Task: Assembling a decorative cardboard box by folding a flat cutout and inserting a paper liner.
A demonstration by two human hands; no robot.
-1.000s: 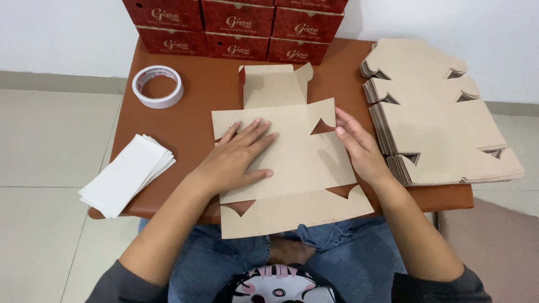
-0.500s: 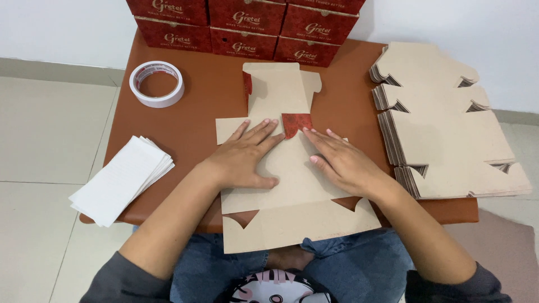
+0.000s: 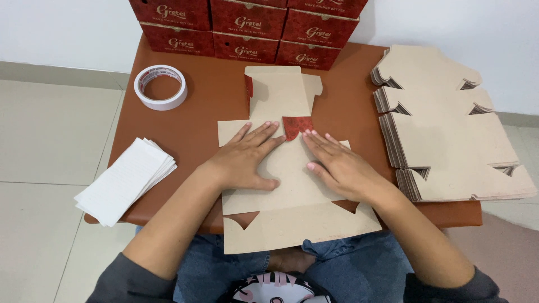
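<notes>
A flat brown cardboard box blank (image 3: pixel 283 191) lies on the reddish-brown table (image 3: pixel 208 101), its near flap hanging over the front edge. My left hand (image 3: pixel 247 157) rests flat on the blank's left half, fingers spread. My right hand (image 3: pixel 337 165) presses flat on a side panel folded inward over the right half. Between my fingertips a small tab (image 3: pixel 296 125) shows its red printed side. The blank's far panel (image 3: pixel 278 92) lies flat, with a red sliver at its left edge.
A roll of white tape (image 3: pixel 161 87) sits at the far left. A pile of white paper sheets (image 3: pixel 124 178) overhangs the left corner. A stack of flat brown box blanks (image 3: pixel 449 134) fills the right side. Red assembled boxes (image 3: pixel 247 25) line the back edge against the wall.
My right hand has swept inward from the blank's right edge, folding the right side panel over onto the middle. The red-sided tab has turned up. My left hand stays put.
</notes>
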